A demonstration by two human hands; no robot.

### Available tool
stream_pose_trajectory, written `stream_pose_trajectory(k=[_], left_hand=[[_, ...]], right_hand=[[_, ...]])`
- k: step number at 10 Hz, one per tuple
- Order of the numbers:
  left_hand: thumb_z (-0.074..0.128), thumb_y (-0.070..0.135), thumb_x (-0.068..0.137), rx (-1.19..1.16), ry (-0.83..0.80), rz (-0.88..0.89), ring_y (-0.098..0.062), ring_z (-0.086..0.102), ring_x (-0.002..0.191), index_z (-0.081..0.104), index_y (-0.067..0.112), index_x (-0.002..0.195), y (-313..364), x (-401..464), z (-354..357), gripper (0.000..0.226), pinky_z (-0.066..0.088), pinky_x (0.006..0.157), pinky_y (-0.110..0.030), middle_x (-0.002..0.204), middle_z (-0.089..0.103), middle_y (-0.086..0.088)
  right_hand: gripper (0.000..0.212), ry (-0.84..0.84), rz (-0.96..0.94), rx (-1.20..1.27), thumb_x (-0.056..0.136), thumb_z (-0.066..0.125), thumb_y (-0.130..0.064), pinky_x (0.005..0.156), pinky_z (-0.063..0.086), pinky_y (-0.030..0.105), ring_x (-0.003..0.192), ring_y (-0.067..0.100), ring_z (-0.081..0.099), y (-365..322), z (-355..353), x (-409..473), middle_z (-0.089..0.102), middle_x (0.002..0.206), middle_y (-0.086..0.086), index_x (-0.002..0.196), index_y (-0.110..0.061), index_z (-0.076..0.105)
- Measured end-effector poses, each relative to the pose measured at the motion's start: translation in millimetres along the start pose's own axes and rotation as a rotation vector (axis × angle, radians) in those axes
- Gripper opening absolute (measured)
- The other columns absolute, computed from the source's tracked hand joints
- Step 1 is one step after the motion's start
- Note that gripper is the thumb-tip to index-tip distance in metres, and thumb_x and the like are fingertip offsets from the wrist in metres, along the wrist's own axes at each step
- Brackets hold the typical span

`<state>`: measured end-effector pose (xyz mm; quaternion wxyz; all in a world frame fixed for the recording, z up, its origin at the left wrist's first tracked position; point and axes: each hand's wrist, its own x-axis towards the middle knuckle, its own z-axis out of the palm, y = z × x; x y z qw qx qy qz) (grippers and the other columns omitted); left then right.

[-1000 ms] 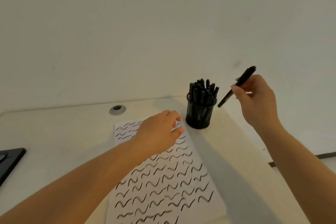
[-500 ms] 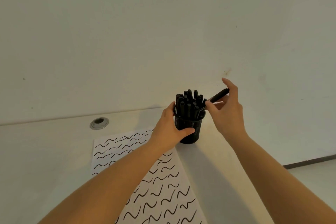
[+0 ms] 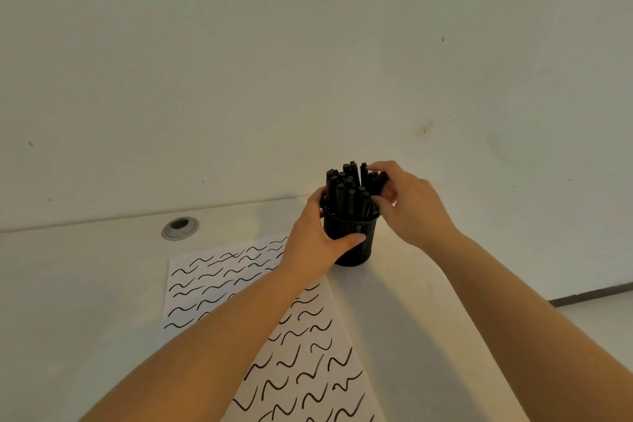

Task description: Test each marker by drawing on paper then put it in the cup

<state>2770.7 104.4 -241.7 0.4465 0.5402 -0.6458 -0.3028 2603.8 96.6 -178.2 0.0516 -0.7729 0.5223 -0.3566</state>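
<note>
A black mesh cup (image 3: 356, 245) stands on the white table (image 3: 78, 284), near its far edge, packed with upright black markers (image 3: 344, 193). The white scribbled paper sheet (image 3: 308, 370) lies left and nearer; a round metal grommet (image 3: 180, 228) sits farther left.

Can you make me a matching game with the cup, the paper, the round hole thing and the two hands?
Things:
1. cup
2. paper
3. round grommet
4. left hand
5. right hand

Descriptions:
A. covered in black squiggles
B. set in the desk, left of the cup
C. packed with black markers
D. fingers at the marker tops
E. wrapped around the cup's side

Pairs: 1-C, 2-A, 3-B, 4-E, 5-D
</note>
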Motion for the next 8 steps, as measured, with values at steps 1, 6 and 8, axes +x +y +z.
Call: stream_pose_trajectory(k=[1, 6, 8], left_hand=[[0.078, 0.043, 0.058, 0.013, -0.005, 0.006, 0.020, 0.043, 0.097, 0.025, 0.048, 0.125, 0, 0, 0, 0.085, 0.044, 0.088, -0.025, 0.106, 0.046, 0.034], [0.077, 0.035, 0.065, 0.076, -0.038, -0.034, -0.016, 0.050, 0.117, 0.028, 0.031, 0.135, 18, -5, -3, 0.086, 0.044, 0.095, -0.035, 0.132, 0.047, 0.005], [0.065, 0.027, 0.081, -0.048, 0.077, -0.115, -0.010, 0.047, 0.115, 0.023, 0.026, 0.140, 43, -38, -14, 0.072, 0.041, 0.094, -0.029, 0.138, 0.038, 0.003]], right_hand=[[0.035, -0.036, 0.049, 0.132, 0.092, 0.045, -0.014, 0.073, 0.048, 0.037, 0.081, 0.024, 0.060, 5, 1, -2, 0.065, 0.079, 0.004, 0.124, -0.027, 0.049], [0.039, -0.029, 0.232, 0.312, 0.095, 0.033, -0.039, 0.086, 0.041, 0.033, 0.097, 0.014, 0.051, -7, 10, -15, 0.052, 0.112, -0.001, 0.133, -0.030, 0.040], [0.044, 0.220, 0.360, 0.378, 0.093, 0.042, -0.038, 0.065, 0.036, 0.021, 0.078, 0.003, 0.053, -21, 10, -40, 0.049, 0.105, -0.007, 0.135, -0.031, 0.034]])
